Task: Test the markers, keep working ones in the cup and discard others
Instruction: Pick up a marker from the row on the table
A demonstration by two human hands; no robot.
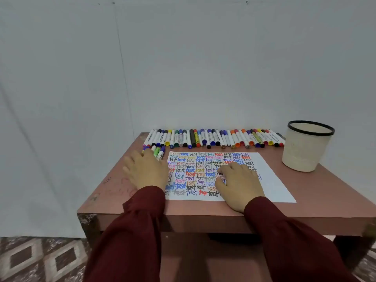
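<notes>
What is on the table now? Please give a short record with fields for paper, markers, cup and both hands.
paper: white sheet, flat on the table, filled with "test" in many colours
markers: long row at far edge; small group at far left
cup: cream cup, upright, far right; no marker sticks out
left hand: flat on table, left of paper
right hand: rests on paper, holds nothing
</notes>
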